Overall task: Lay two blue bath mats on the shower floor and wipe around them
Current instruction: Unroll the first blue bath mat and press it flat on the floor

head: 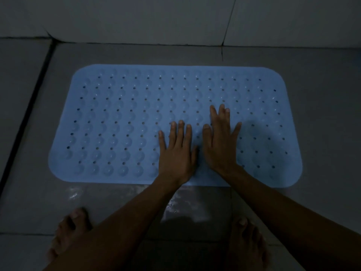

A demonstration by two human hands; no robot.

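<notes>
Only 1 blue mat (125, 122) in view, flat on wet floor tile (322, 85) near wall, left hand (176, 151) and right hand (221, 142) spread open, palms pressing its near edge; risk of sliding on water film if suction fails.

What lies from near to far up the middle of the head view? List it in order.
Bare feet → wet, shiny patch of floor → near edge of the blue mat → left hand and right hand pressed flat on it → bare floor tile → wall base.
</notes>
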